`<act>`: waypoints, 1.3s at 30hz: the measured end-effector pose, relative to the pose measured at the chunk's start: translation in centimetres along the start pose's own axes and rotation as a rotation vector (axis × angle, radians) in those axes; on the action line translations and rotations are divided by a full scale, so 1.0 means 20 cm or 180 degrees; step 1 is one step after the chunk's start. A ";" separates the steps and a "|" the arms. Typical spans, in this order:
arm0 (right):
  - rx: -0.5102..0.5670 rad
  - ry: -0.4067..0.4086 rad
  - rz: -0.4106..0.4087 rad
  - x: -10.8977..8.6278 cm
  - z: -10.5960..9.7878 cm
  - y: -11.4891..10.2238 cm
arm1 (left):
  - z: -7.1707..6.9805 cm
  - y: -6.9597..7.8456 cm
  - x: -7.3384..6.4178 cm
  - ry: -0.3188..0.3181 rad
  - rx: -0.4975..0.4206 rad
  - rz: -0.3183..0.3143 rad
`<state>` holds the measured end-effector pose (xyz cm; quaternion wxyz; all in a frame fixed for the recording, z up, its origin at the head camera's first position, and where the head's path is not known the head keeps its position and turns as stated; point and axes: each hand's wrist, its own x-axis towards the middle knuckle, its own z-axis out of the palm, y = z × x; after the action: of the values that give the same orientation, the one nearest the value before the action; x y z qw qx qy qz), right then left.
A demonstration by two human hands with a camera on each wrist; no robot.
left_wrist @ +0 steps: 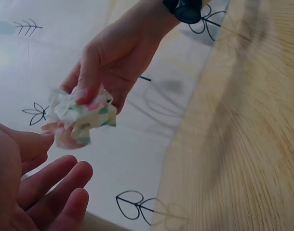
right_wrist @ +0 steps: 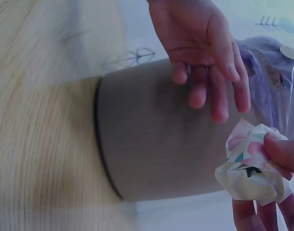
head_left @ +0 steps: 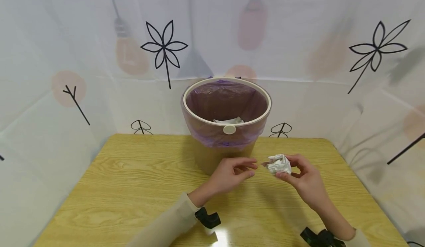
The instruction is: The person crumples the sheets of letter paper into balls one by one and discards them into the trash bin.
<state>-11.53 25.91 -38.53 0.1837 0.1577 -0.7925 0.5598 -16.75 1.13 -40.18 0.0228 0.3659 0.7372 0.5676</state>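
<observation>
A crumpled ball of printed paper (head_left: 280,164), white with pink and green patches, is pinched between the thumb and fingers of my right hand (head_left: 307,182). My left hand (head_left: 230,175) hovers just left of it, fingers loosely bent and holding nothing; a small gap separates its fingertips from the paper. Behind the left hand stands a brown trash bin (head_left: 212,158) with a purple plastic liner (head_left: 229,138) folded over its rim. Some white crumpled paper (head_left: 232,121) shows inside the bin. In the right wrist view the paper ball (right_wrist: 255,166) is near the bin's side.
The bin stands on a wood-grain table (head_left: 139,180) near its back edge. A white cloth (head_left: 299,66) printed with plants and lamps hangs behind and at the sides. Black wrist cameras (head_left: 207,218) are strapped to both arms.
</observation>
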 end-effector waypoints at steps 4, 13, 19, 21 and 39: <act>-0.0106 0.0047 0.0066 -0.01 -0.03 0.02 | -0.07 -0.03 -0.04 -0.0011 0.0004 -0.0047; -0.0209 0.0046 0.0041 0.00 -0.07 0.04 | -0.30 -0.08 -0.18 0.0033 0.0237 -0.0142; -0.0266 0.0081 0.0022 0.01 -0.09 0.04 | -0.52 -0.09 -0.25 0.0405 0.0463 -0.0270; -0.0314 0.0090 0.0033 0.01 -0.10 0.04 | -0.60 -0.08 -0.26 0.0660 0.0570 -0.0289; -0.0357 0.0061 0.0072 0.01 -0.12 0.05 | -0.91 0.31 -0.14 0.1804 0.0871 0.0614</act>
<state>-11.90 28.55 -38.52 0.1935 0.1328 -0.8225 0.5180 -19.73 -14.82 -29.55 -0.2865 0.2612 0.7455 0.5421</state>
